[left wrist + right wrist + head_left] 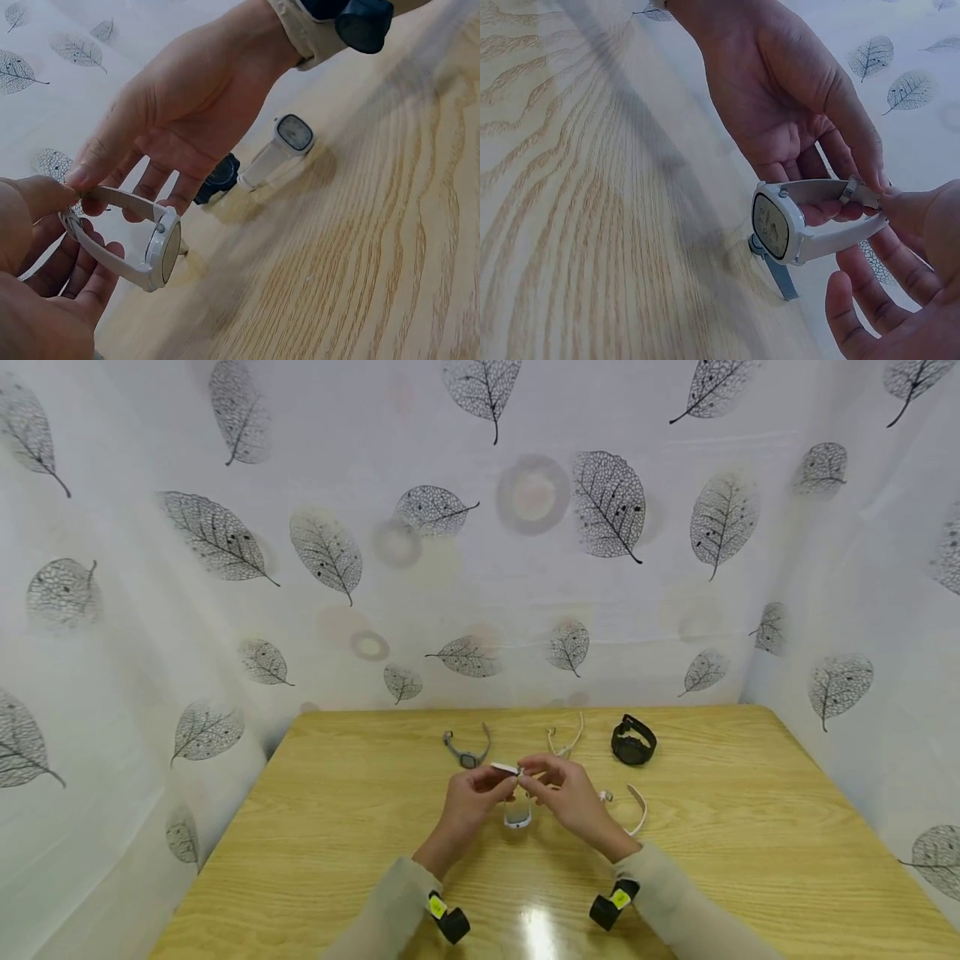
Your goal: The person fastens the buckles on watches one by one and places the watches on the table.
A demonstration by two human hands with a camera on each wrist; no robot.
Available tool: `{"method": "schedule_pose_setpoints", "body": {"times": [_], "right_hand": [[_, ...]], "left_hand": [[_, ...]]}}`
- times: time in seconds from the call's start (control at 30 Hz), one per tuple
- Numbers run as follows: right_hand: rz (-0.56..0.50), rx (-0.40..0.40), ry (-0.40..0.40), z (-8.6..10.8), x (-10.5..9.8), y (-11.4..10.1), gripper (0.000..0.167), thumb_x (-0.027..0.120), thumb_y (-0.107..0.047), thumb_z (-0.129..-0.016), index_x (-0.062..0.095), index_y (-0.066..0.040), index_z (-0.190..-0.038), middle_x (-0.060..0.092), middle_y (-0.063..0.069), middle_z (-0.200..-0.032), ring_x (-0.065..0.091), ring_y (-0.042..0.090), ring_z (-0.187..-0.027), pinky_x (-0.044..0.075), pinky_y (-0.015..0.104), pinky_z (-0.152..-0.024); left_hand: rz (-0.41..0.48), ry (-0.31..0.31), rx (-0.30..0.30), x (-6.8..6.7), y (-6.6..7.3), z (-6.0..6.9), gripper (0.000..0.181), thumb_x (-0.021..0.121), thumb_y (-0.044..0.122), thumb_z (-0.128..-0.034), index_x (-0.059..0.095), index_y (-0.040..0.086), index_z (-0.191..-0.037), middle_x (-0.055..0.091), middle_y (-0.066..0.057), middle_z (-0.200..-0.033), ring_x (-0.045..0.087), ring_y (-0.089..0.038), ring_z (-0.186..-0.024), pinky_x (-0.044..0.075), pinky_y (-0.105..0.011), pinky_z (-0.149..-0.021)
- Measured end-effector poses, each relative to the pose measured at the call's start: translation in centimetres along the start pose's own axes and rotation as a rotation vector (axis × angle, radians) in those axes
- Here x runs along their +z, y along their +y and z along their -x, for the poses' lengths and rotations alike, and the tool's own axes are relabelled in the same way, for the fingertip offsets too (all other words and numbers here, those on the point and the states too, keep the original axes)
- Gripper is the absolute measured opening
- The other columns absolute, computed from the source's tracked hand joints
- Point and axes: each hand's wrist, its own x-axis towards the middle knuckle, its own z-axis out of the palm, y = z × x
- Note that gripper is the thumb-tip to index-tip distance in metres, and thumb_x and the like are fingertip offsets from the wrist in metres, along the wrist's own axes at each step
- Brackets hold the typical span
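Both hands meet over the table around a white wristwatch (517, 821), whose strap forms a loop with the case hanging below. My left hand (467, 802) pinches the strap near its metal buckle (848, 190) between thumb and fingers. Close against it, my right hand (567, 795) pinches the strap at its end. In the right wrist view the oval watch face (771, 227) looks outward. The left wrist view shows the case (161, 251) from its back side. Fingertips partly hide where the strap ends come together.
Behind the hands lie a grey watch (468, 760) and a thin white-strapped watch (567, 747). A black watch (632, 750) stands at the back right. Another white watch strap (640, 808) is partly hidden by the right forearm. Leaf-print curtains enclose the wooden table (337, 827).
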Motion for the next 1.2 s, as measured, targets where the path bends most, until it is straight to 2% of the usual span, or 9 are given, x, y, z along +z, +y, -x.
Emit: {"method": "schedule_pose_setpoints", "body": {"times": [0.2,0.37,0.5,0.57,0.7,0.8,0.93,1.1,1.2], "right_hand": [[-0.011,-0.004,-0.009,0.2,-0.1,-0.4,0.032,0.07,-0.021,-0.1,0.067,-0.006,-0.128,0.071,0.012,-0.108,0.069,0.036,-0.089,0.06,0.049,-0.074],[-0.016,-0.001,-0.024,0.1,-0.1,-0.4,0.034,0.07,-0.022,-0.1,0.065,-0.006,-0.13,0.072,0.013,-0.109,0.07,0.036,-0.091,0.061,0.044,-0.075],[-0.015,0.003,-0.028,0.1,-0.2,0.2,0.034,0.07,-0.028,-0.1,0.066,-0.015,-0.131,0.074,0.007,-0.108,0.07,0.033,-0.091,0.061,0.041,-0.075],[-0.017,-0.005,-0.04,0.1,-0.2,0.3,0.035,0.071,-0.027,-0.1,0.065,-0.016,-0.132,0.075,0.006,-0.107,0.071,0.031,-0.091,0.06,0.038,-0.074],[-0.039,-0.022,-0.085,0.3,0.0,0.6,0.038,0.072,-0.022,-0.099,0.062,-0.012,-0.134,0.076,0.009,-0.106,0.072,0.026,-0.093,0.058,0.032,-0.076],[-0.043,-0.018,-0.106,0.5,0.0,0.8,0.034,0.07,-0.022,-0.1,0.063,-0.01,-0.131,0.074,0.013,-0.109,0.071,0.024,-0.098,0.057,0.03,-0.078],[-0.024,-0.011,-0.114,0.7,0.0,0.9,0.031,0.068,-0.024,-0.102,0.067,-0.007,-0.127,0.072,0.017,-0.115,0.069,0.026,-0.101,0.058,0.035,-0.078],[-0.031,-0.018,-0.123,0.8,-0.1,1.1,0.032,0.066,-0.023,-0.103,0.068,-0.002,-0.127,0.071,0.02,-0.117,0.069,0.03,-0.1,0.059,0.047,-0.077],[-0.028,-0.023,-0.112,0.9,0.0,1.2,0.031,0.065,-0.021,-0.103,0.068,-0.002,-0.127,0.072,0.019,-0.116,0.069,0.032,-0.1,0.059,0.048,-0.077]], "left_hand": [[0.025,0.003,-0.022,0.0,0.0,0.0,0.027,0.073,0.019,-0.0983,0.074,-0.005,-0.112,0.073,-0.018,-0.106,0.068,-0.044,-0.103,0.06,-0.036,-0.086],[0.051,0.006,-0.028,-0.1,-0.2,-0.1,0.029,0.073,0.02,-0.0984,0.073,-0.004,-0.114,0.074,-0.011,-0.103,0.067,-0.044,-0.104,0.06,-0.037,-0.086],[0.07,0.003,-0.023,0.0,-0.2,-0.1,0.028,0.073,0.019,-0.0984,0.072,-0.004,-0.113,0.073,-0.01,-0.102,0.068,-0.043,-0.102,0.06,-0.036,-0.086],[0.085,0.003,-0.018,0.0,-0.1,-0.1,0.027,0.072,0.018,-0.0985,0.072,-0.005,-0.112,0.073,-0.009,-0.1,0.069,-0.037,-0.099,0.06,-0.035,-0.085],[0.108,0.014,-0.005,-0.2,0.0,-0.3,0.028,0.072,0.018,-0.0986,0.071,-0.006,-0.111,0.071,-0.009,-0.098,0.07,-0.024,-0.092,0.06,-0.035,-0.086],[0.109,0.038,-0.001,-0.4,0.2,-0.3,0.027,0.073,0.019,-0.0984,0.07,-0.006,-0.109,0.07,-0.015,-0.1,0.07,-0.03,-0.093,0.06,-0.036,-0.087],[0.105,0.057,-0.001,-0.8,0.3,-0.3,0.027,0.072,0.019,-0.0985,0.07,-0.006,-0.109,0.069,-0.023,-0.103,0.068,-0.04,-0.099,0.06,-0.038,-0.087],[0.129,0.056,0.004,-1.1,0.2,-0.2,0.027,0.072,0.018,-0.0986,0.07,-0.007,-0.11,0.069,-0.018,-0.099,0.068,-0.03,-0.093,0.06,-0.036,-0.087],[0.145,0.04,0.01,-1.2,0.2,-0.2,0.027,0.073,0.017,-0.098,0.07,-0.007,-0.11,0.069,-0.017,-0.098,0.068,-0.025,-0.089,0.06,-0.035,-0.086]]}}
